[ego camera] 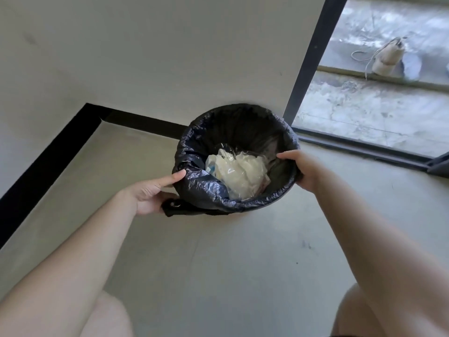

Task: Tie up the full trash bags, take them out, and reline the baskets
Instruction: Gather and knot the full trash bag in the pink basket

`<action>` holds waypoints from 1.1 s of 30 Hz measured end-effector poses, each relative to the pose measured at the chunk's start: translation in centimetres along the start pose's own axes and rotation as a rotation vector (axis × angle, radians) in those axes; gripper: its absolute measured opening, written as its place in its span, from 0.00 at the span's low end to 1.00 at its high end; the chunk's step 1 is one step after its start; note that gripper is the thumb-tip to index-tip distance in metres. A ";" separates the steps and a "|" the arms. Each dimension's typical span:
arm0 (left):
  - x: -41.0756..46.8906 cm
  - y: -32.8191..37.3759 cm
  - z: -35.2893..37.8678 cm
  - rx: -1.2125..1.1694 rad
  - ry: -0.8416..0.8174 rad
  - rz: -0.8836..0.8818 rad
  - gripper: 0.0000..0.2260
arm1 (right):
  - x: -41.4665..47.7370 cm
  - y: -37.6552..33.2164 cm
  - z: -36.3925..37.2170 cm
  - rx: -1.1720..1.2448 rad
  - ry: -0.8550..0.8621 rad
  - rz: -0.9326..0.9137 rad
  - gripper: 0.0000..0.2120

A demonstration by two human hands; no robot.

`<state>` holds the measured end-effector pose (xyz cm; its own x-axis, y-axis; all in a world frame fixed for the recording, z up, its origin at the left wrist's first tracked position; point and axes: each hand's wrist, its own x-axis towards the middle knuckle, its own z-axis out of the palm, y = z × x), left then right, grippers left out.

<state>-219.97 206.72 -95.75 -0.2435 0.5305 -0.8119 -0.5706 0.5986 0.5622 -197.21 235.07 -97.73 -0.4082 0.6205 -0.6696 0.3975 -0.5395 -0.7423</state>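
Observation:
A round black basket (279,194) stands on the floor in the corner, lined with a black trash bag (206,183) folded over its rim. Crumpled clear and white plastic waste (237,175) lies inside the bag. My left hand (155,190) grips the bag at the left rim, thumb on top of the fold and fingers curled round a loose black flap below. My right hand (300,167) grips the right rim, thumb inside the bag and fingers hidden behind the basket's outer wall.
The basket sits against a pale wall (170,57) with a black skirting strip (136,122). A dark-framed glass door (313,59) stands to the right, with rough ground and a tan sack (388,57) outside. My knees show at the bottom.

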 end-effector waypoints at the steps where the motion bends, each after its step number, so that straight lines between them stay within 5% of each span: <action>1: -0.4 0.2 -0.3 0.098 -0.045 -0.027 0.31 | -0.1 0.0 -0.1 -0.035 -0.001 0.011 0.17; 4: -1.9 2.0 0.1 0.162 0.108 0.060 0.16 | -1.3 0.2 0.0 -0.112 0.029 0.004 0.18; 8: -3.4 6.1 2.0 0.125 0.269 0.359 0.11 | -2.2 0.0 -0.1 -0.318 0.040 -0.062 0.14; 12: -2.8 8.2 7.1 0.576 0.558 0.591 0.13 | -3.1 1.4 2.4 -0.403 0.301 -0.146 0.13; 14: -2.8 7.7 10.4 0.781 0.482 0.698 0.14 | -3.9 2.7 4.4 -0.489 0.359 -0.161 0.15; 17: -3.1 6.3 13.2 0.705 0.121 0.782 0.15 | -4.5 4.0 6.6 -0.547 0.319 -0.228 0.16; 19: -2.9 5.4 13.4 0.765 0.098 0.871 0.16 | -4.7 3.6 7.0 -0.550 0.231 -0.243 0.22; 21: -2.7 5.1 12.6 0.820 0.281 1.038 0.15 | -5.0 2.5 6.5 -0.467 0.148 -0.186 0.35; 23: -3.0 4.5 11.2 0.731 0.459 1.138 0.15 | -4.9 1.5 5.5 -0.310 0.197 -0.150 0.37; 27: -2.5 3.4 7.5 0.688 0.719 1.138 0.36 | -3.1 -0.6 3.7 0.195 0.288 -0.183 0.16; 29: -2.2 3.3 6.6 0.754 0.796 1.137 0.43 | -3.0 -2.0 3.1 0.355 0.226 -0.202 0.15; 33: -2.6 4.4 5.7 0.802 0.911 1.237 0.29 | -5.0 -5.0 2.8 0.475 -0.146 -0.214 0.03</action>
<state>-217.37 211.42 -90.29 -0.6903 0.5560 0.4629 0.7119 0.4077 0.5719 -199.47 233.14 -90.74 -0.5631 0.6772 -0.4737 -0.1087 -0.6289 -0.7698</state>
